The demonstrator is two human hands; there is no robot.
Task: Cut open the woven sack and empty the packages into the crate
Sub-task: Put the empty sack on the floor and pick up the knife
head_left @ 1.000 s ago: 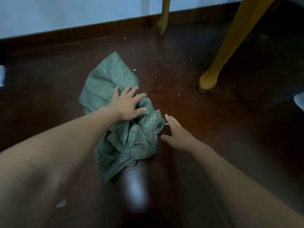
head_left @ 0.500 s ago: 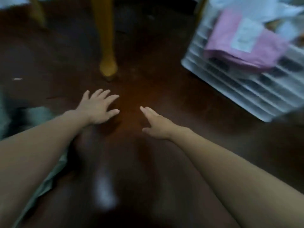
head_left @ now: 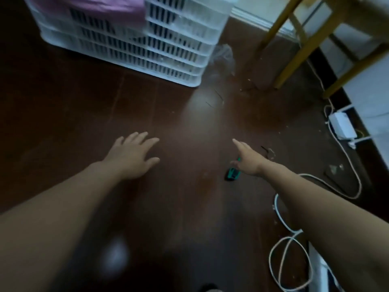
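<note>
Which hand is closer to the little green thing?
The right hand, right beside the small green tool; the left hand is spread farther away.

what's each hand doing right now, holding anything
Left hand: open, fingers spread, palm down over the floor, holding nothing.
Right hand: open, fingers extended, empty, just above a small green and black tool on the floor.

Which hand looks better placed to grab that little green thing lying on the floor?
The right hand, probably. It hangs open just above the small green tool, which lies partly under it on the dark floor. The left hand is open too, but well off to the side, nearer the white crate.
</note>
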